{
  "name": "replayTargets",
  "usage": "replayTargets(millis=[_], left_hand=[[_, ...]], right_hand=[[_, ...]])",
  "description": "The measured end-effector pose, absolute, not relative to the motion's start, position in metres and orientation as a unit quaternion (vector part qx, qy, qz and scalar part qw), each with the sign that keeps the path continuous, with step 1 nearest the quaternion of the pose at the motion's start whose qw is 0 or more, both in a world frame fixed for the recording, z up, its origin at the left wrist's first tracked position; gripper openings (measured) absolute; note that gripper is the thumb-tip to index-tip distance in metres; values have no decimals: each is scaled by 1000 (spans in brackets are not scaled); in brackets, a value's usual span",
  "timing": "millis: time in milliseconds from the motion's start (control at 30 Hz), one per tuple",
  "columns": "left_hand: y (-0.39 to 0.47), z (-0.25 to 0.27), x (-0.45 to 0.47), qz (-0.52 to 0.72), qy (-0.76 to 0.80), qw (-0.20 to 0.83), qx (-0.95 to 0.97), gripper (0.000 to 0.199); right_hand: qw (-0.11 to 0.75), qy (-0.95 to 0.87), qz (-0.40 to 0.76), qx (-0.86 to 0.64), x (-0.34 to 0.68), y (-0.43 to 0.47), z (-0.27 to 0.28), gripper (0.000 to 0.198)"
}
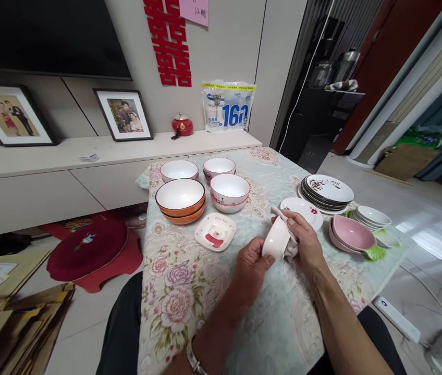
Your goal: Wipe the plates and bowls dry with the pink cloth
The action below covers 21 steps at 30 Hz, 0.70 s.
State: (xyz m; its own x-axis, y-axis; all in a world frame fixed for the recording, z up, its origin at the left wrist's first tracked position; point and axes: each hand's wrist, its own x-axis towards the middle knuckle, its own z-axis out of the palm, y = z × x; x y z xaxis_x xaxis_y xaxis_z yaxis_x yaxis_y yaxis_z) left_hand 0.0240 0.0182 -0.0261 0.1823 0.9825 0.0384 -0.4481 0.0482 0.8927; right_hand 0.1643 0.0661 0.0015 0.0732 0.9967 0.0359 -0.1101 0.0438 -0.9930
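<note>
Above the middle of the table, my left hand grips the near rim of a small white dish, which is tilted on its side. My right hand is closed around a pale cloth and presses it against the dish's right side. Part of the cloth sticks up over the rim; the dish's inner face is hidden from me. Left of my hands lies a squarish dish with a bear picture. Just beyond my right hand is a white plate with red flowers.
Stacked orange bowls and red-rimmed white bowls stand at the back left. On the right are dark-edged plates, pink bowls and small white bowls. A flowered tablecloth covers the table; a red stool stands left.
</note>
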Motion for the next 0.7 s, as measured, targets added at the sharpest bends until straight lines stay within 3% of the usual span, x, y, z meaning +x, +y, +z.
replayTargets(millis=[133,333,467,700], left_hand=[[19,-22,21,518,301,683,419,19],[19,-4,9,480,351,652,470,25],[19,4,2,477,361,638,485,27],[19,-4,4,498,371,629,468,22]], right_hand=[[529,-512,463,-494,169,62,7,31],[464,-756,201,-417,161,49,20,27],[396,-831,100,-378,145,40,26,31],[439,-712,223,-500,156,57,8,36]])
